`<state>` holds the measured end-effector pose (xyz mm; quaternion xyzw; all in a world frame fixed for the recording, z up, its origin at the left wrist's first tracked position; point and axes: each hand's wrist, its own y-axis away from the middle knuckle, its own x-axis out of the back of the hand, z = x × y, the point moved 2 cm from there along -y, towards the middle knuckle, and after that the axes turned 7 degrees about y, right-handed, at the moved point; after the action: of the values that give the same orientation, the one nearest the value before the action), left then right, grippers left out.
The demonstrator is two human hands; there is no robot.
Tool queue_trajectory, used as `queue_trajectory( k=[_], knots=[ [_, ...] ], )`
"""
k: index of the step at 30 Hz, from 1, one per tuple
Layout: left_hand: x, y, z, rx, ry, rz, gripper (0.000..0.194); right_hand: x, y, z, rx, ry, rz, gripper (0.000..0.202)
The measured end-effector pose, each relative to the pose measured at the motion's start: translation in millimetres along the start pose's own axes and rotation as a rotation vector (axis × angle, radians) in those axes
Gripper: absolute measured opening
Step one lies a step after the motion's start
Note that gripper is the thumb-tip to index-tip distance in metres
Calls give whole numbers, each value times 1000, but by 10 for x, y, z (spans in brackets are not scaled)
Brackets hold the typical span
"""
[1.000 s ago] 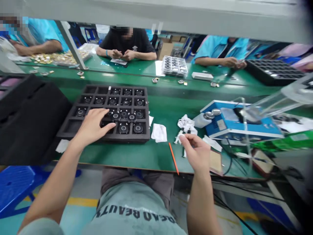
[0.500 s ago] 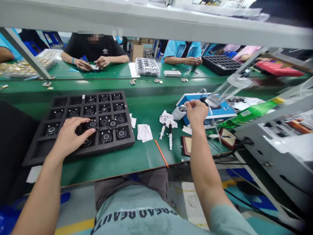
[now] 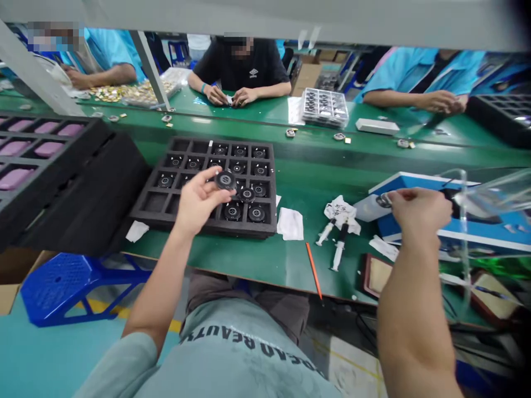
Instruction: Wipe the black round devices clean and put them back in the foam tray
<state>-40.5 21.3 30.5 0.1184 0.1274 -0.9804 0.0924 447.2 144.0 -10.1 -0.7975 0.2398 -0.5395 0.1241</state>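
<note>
Between thumb and fingers, my left hand (image 3: 197,202) grips a round black disc (image 3: 225,179) above the black foam tray (image 3: 203,222). More round black pieces lie in the tray's compartments, and one piece (image 3: 247,194) rests higher, across a divider. My right hand (image 3: 421,210) has its fingers pinched together at the metal top of a white bottle (image 3: 369,209), in front of a blue and white box (image 3: 477,221); whether anything is between the fingertips is hidden.
Two syringes (image 3: 340,246) lie by a crumpled wipe. Nearer the edge are an orange stick (image 3: 314,271) and a brown-framed pad (image 3: 375,275). A foam tray with pink pieces (image 3: 14,148) stands at left. People work across the bench, beneath a shelf beam (image 3: 265,22).
The view has swung left. My left hand has lifted a black disc out of the tray. My right hand stays by the bottle, its fingers still pinched.
</note>
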Motion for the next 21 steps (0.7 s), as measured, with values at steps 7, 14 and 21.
queue_trajectory(
  k=[7, 14, 21],
  knots=[
    [191, 341, 99, 11, -155, 112, 63, 85, 687, 43, -380, -194, 114, 14],
    [357, 312, 38, 8, -58, 166, 60, 182, 1158, -368, -449, -475, 175, 20],
    [366, 321, 123, -230, 45, 324, 51, 366, 1308, -644, -427, -536, 340, 24]
  ],
)
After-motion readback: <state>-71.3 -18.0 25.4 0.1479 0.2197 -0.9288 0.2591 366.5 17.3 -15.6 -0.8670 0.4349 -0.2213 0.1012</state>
